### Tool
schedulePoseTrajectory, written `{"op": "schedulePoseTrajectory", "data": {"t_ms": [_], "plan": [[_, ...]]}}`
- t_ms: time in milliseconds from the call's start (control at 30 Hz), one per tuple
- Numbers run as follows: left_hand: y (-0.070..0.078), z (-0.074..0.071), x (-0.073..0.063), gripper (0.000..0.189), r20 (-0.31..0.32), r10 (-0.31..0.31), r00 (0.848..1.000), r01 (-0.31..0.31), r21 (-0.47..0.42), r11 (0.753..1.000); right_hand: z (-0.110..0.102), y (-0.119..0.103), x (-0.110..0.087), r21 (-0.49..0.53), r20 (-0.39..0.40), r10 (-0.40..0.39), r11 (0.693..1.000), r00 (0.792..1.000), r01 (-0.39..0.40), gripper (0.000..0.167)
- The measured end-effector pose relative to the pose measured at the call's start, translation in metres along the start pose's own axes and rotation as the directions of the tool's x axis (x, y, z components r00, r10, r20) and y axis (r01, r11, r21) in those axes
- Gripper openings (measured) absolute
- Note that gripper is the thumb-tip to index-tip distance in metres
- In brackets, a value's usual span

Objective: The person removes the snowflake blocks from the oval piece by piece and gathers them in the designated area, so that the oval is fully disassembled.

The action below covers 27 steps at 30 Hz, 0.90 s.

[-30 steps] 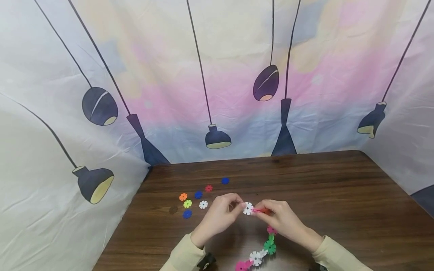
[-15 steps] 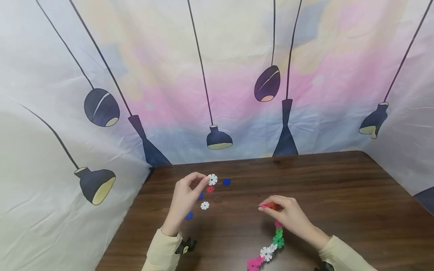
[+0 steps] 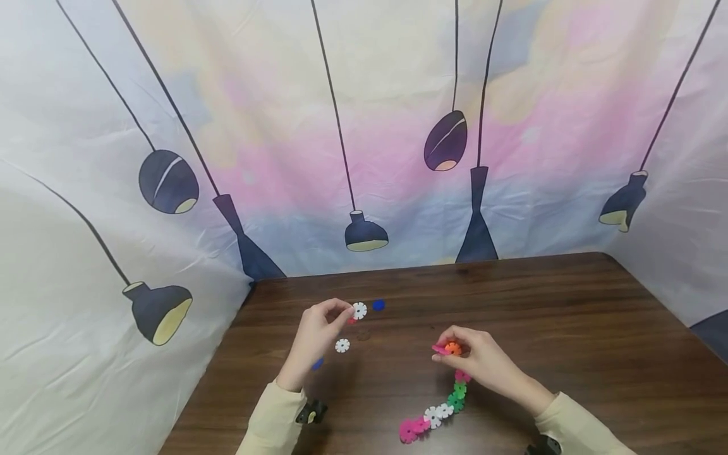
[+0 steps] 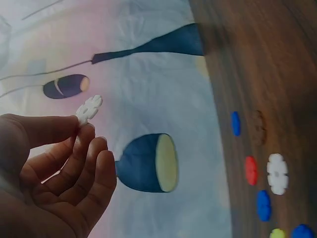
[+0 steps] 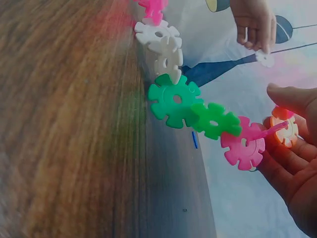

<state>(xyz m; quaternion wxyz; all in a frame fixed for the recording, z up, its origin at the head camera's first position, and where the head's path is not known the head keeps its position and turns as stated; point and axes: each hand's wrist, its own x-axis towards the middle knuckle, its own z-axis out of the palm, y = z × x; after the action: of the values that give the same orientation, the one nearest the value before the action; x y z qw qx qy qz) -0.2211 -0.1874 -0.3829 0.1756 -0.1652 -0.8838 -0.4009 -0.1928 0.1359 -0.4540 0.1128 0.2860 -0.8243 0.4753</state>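
My left hand [image 3: 315, 333] pinches a white snowflake disc [image 3: 359, 310] by its edge between thumb and index finger, above the loose discs. In the left wrist view that disc [image 4: 89, 109] tilts upward, held over the fingertips. My right hand [image 3: 480, 355] holds the end of a chain of interlocked snowflake discs [image 3: 433, 417], with an orange disc [image 3: 453, 348] and a pink disc [image 3: 440, 349] at the fingers. Green, white and pink discs hang from it down toward the near side. The right wrist view shows a dark green disc [image 5: 177, 99] joined to a light green one [image 5: 215, 121].
Loose discs lie on the brown wooden table [image 3: 557, 316]: a white one [image 3: 342, 345], a blue one [image 3: 378, 305], a brown one [image 3: 363, 335] and a partly covered red one [image 4: 251, 170]. Behind the table hangs a cloth [image 3: 398, 189] printed with lamps.
The left hand has moved left with the white disc, away from the chain's end held in the right hand, then lowered slightly. The right hand has stayed nearly in place, still holding the chain.
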Motion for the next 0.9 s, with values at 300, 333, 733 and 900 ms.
{"op": "schedulePoseTrajectory", "data": {"t_ms": [300,333,733,900], "plan": [[-0.026,0.019,0.005,0.008,0.151,-0.096,0.984,0.093,0.027,0.995,-0.002,0.001,0.0,0.002,0.075,-0.048,0.999,0.996,0.048,0.022],[-0.028,0.021,0.006,0.008,0.167,-0.097,0.981,0.092,0.035,0.995,-0.002,0.001,0.0,-0.006,0.083,-0.063,0.998,0.995,0.064,0.023],[-0.051,0.048,0.012,0.009,0.35,-0.105,0.931,0.038,0.194,0.98,-0.005,-0.003,-0.001,0.077,0.195,-0.081,0.995,0.977,0.068,0.033],[-0.054,0.054,0.017,0.011,0.342,-0.128,0.931,0.031,0.276,0.961,-0.005,-0.004,-0.002,0.043,0.194,-0.029,0.999,0.981,0.021,0.036]]}}
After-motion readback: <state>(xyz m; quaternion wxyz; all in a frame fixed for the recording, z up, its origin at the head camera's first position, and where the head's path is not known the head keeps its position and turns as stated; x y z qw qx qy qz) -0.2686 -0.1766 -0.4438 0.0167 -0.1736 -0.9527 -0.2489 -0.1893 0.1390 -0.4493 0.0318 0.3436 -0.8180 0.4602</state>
